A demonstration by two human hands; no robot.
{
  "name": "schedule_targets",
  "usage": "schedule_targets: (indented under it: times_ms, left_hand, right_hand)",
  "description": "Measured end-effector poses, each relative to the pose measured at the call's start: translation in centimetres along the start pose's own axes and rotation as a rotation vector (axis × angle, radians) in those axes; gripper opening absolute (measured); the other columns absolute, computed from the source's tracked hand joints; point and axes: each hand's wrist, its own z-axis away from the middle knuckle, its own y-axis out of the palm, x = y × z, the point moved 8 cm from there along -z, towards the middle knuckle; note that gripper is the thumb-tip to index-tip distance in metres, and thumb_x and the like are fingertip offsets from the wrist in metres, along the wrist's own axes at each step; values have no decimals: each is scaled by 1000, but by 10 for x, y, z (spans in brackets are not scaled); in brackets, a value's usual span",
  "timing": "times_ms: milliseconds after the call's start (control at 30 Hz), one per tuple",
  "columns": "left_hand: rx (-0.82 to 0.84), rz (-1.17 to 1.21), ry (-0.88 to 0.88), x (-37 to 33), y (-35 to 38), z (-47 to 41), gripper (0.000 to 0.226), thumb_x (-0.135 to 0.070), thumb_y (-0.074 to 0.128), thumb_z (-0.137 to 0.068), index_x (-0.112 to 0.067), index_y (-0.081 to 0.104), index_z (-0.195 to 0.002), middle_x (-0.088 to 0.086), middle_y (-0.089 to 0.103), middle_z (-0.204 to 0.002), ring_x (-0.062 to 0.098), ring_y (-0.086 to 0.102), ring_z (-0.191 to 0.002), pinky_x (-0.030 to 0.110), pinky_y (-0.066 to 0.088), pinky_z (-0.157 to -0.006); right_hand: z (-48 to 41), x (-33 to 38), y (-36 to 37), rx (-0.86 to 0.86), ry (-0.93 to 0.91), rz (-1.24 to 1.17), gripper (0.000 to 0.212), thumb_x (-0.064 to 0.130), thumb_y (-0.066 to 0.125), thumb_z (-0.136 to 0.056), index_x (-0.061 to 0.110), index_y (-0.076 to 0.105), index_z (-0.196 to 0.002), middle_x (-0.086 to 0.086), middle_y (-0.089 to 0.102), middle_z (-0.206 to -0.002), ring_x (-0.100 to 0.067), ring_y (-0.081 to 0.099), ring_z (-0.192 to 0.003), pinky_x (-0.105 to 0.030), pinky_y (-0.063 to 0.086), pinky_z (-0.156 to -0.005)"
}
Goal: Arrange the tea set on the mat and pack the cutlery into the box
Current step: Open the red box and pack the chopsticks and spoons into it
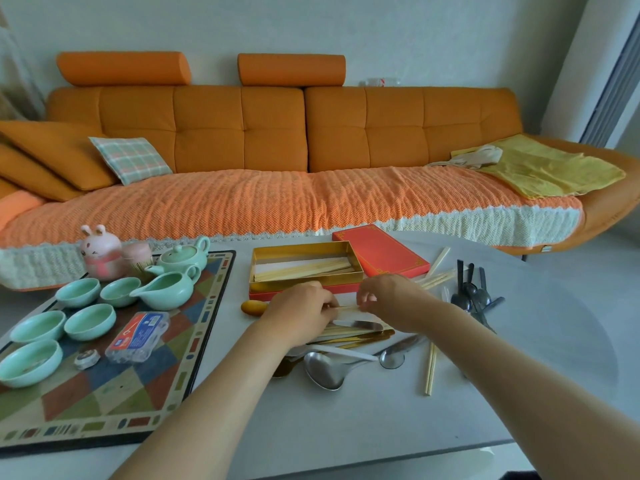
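mat: lies flat on the left part of the table. five green cups stand upright on its left half, near one another. the pitcher stands just right of the rear cups, and the teapot stands just behind it at the mat's far edge. a pink rabbit sits at the far left corner. a clear plastic case lies on the mat, just right of the front cups.

box: open, on the table right of the mat. pale chopsticks lie lengthwise inside it. the red lid lies touching the box's right rear side.

left hand: just in front of the box, fingers curled, pinching the left end of one pale chopstick.

right hand: fingers curled, pinching the right end of the same chopstick. the chopstick is level, above the table.

pile: mixed gold and steel cutlery on the table, under and in front of both hands. a steel ladle lies at its near edge, bowl up.

spoons: dark-handled, grouped on the table right of the right hand. loose sticks lie near the right forearm.

an orange sofa stands behind the table.
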Motion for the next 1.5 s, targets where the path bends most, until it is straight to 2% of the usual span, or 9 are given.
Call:
schedule_targets:
  times_ms: [200,400,533,633,733,1100,1233,1367,1500]
  left_hand:
    - [-122,68,-17,14,-19,-4,23,-27,49,-101,-25,68,-113,-7,65,-104,14,59,-92,26,42,-68]
    - [-220,80,-152,58,-50,0,19,-24,47,-102,-24,66,-105,-13,57,-86,7,52,-64,24,34,-53]
    - [-278,55,-162,75,-60,4,21,-24,49,-101,-22,67,-111,-6,62,-104,15,55,-96,34,48,-80]
    - [-312,-75,-145,79,-57,5,29,-25,49,-101,-23,62,-126,-4,57,-122,19,48,-115,34,43,-94]
    - [-336,-148,-107,76,-54,4,42,-24,51,-99,-23,49,-141,-4,49,-136,21,43,-125,37,38,-104]
    - [-18,-154,-100,82,-9,-8,50,-45,33,-103,-25,39,-148,-3,44,-151,18,37,-138,41,13,-120]
    - [15,-165,-125,85,-7,-10,53,-48,33,-102,-24,36,-149,-1,43,-152,19,37,-138,42,13,-120]
    - [19,-163,-131,81,-7,-11,56,-49,34,-102,-24,32,-151,-1,35,-156,20,30,-143,45,10,-121]
    - [-83,-167,-75,64,-17,-12,55,-46,41,-101,-23,34,-150,-1,34,-156,21,25,-144,43,13,-120]
  right_hand:
    - [-8,6,-9,-96,-5,-202,8,28,60,-96,26,64,-102,10,62,-93,-11,60,-84,-26,52,-74]
    - [-16,1,-5,-89,24,-174,16,22,53,-99,20,67,-107,1,64,-87,-19,60,-76,-32,52,-68]
    - [-26,6,-16,-243,-6,-204,21,12,52,-99,10,71,-108,-5,61,-96,-23,58,-83,-29,45,-70]
    - [-37,9,-28,-380,15,-240,26,6,53,-98,13,72,-115,-2,60,-101,-19,57,-85,-24,40,-73]
    - [-49,11,-31,-427,50,-226,27,6,56,-96,18,73,-113,-2,65,-102,-22,60,-90,-33,49,-77]
    - [-74,15,-5,-291,120,-65,43,2,42,-95,25,68,-122,0,65,-123,-23,53,-110,-42,39,-99]
    - [-69,25,4,-149,0,-95,41,15,38,-94,24,71,-116,8,66,-123,-10,55,-96,-42,33,-108]
    - [-61,30,11,-22,-57,-5,45,19,37,-94,27,62,-130,4,64,-128,-15,52,-117,-38,27,-112]
    - [-52,24,-2,-178,-111,-121,47,6,47,-83,22,66,-123,2,63,-128,-19,54,-117,-45,40,-106]
